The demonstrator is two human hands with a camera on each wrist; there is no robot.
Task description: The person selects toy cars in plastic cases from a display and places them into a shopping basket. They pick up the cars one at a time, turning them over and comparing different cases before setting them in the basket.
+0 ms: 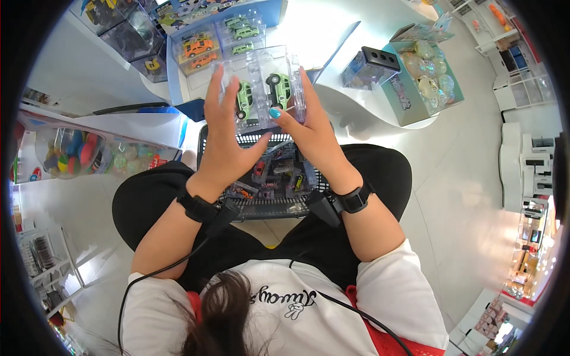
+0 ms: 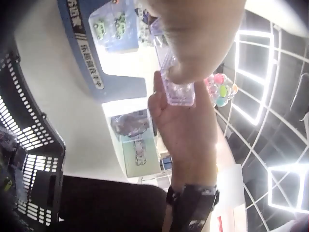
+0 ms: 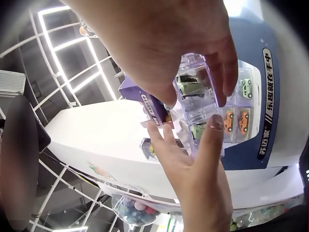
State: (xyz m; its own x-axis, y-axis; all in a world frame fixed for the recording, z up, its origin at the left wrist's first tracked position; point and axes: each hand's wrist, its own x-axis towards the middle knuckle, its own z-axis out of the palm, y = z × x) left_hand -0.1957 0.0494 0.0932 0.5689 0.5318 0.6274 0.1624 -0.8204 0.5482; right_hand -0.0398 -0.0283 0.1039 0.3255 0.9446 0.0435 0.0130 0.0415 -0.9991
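In the head view, two clear plastic boxes stand side by side, with a green toy car (image 1: 244, 99) in the left one and another green toy car (image 1: 278, 90) in the right one. My left hand (image 1: 228, 139) holds the pair from the left, fingers up along the side and thumb near the bottom edge. On the other side my right hand (image 1: 317, 133) grips the boxes, its thumb with a teal nail across the front. Below both hands sits a black basket (image 1: 267, 209) with several boxed toy cars (image 1: 276, 172) inside. The right wrist view shows the boxes (image 3: 190, 87) between both hands.
Behind the boxes, a blue display carton (image 3: 263, 96) on a white counter holds boxed orange cars (image 1: 199, 47) and green cars (image 1: 240, 29). To the right are a black-topped clear box (image 1: 371, 68) and a carton of shiny balls (image 1: 427, 77). My knees flank the basket.
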